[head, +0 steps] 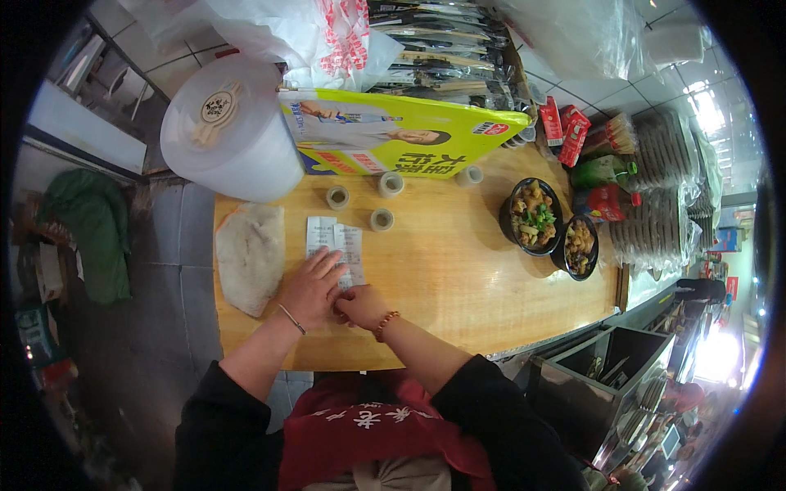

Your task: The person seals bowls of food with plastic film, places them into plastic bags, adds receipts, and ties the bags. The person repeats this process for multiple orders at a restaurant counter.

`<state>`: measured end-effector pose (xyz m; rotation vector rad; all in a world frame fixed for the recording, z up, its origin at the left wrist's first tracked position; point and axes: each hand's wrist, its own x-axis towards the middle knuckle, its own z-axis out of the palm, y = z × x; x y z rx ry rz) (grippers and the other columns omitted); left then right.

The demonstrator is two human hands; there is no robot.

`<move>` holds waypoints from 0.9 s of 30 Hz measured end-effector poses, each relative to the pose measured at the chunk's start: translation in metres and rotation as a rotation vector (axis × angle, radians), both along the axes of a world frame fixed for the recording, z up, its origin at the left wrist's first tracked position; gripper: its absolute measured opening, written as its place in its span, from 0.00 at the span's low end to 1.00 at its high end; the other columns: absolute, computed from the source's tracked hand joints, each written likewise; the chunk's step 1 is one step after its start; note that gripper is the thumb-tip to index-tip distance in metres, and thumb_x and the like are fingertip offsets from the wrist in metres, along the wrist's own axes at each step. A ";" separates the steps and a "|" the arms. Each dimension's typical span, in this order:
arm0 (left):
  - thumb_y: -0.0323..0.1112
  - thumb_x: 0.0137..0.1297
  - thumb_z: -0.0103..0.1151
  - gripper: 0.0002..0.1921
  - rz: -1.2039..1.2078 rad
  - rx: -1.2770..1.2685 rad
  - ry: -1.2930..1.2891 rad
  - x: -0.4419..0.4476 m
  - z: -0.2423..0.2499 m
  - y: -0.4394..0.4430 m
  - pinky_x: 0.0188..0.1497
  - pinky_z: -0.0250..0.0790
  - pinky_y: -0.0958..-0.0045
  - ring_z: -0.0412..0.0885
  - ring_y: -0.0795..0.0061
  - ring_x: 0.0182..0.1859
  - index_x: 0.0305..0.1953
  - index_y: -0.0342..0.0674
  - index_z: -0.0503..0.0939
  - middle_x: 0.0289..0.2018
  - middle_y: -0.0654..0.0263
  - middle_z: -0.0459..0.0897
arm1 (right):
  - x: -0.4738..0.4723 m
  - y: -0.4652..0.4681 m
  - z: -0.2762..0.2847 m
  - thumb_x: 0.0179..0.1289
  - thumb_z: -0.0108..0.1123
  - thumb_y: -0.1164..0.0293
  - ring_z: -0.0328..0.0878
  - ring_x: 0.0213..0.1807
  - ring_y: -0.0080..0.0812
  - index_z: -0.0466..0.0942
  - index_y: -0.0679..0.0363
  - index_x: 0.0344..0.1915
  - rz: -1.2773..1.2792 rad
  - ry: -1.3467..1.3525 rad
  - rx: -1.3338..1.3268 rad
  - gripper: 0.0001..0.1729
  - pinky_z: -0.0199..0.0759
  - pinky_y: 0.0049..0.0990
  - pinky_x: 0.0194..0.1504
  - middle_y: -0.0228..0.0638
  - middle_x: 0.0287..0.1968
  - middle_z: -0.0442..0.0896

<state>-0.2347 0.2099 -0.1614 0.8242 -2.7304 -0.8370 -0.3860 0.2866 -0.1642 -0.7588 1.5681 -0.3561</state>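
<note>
Two printed paper slips, a left one (321, 232) and a right one (350, 248), lie side by side on the wooden table (442, 288). Spread flat over their lower part is my left hand (314, 287), fingers pointing away from me. My right hand (362, 307) touches the slips' near end beside it, its fingers curled; what it pinches, if anything, is hidden. Small lidded cups (382, 220) stand beyond the slips. A folded cloth (250, 258) lies to the left. Two black bowls of food, one topped with green onion (533, 218) and a smaller one (577, 248), stand at the right.
A large translucent bucket (227, 135) stands at the back left, beside a yellow-green printed cardboard box (399, 132) holding wrapped chopsticks (442, 49). Stacked wrapped lids or containers (651, 221), bottles and red cartons (573, 135) fill the back right. A metal bin (602, 374) is right of the table.
</note>
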 end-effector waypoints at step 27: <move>0.14 0.53 0.56 0.17 0.533 0.197 0.683 -0.008 0.036 0.028 0.49 0.74 0.69 0.79 0.66 0.47 0.42 0.39 0.85 0.58 0.58 0.79 | 0.002 -0.049 0.004 0.62 0.60 0.55 0.85 0.42 0.49 0.83 0.61 0.42 -0.023 0.404 -0.088 0.21 0.79 0.43 0.44 0.47 0.40 0.87</move>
